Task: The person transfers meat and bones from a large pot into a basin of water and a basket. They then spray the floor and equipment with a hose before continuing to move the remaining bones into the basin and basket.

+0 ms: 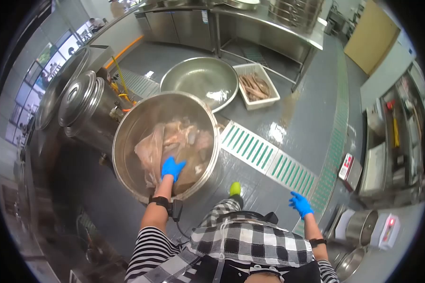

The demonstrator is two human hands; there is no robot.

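Observation:
A large round steel pot [119,141] on the floor holds big pale-pink slabs of meat [148,148] in cloudy liquid. My left hand [173,168], in a blue glove, reaches over the near rim to the meat. Its thumb and fingers look spread apart, and I see nothing clearly pinched between them. Whether it presses on the meat is hard to make out. Out to the right, well away from the pot, my right hand [301,204] hangs above the floor in another blue glove. Its fingers are apart and it holds nothing.
Behind the pot stand a wide shallow steel basin [198,75] and a white crate [262,101] of brownish meat pieces. Stacked lids [78,96] top a tall pot at left. A slatted drain cover [250,148] crosses the wet floor. Digital scales [349,170] stand at right.

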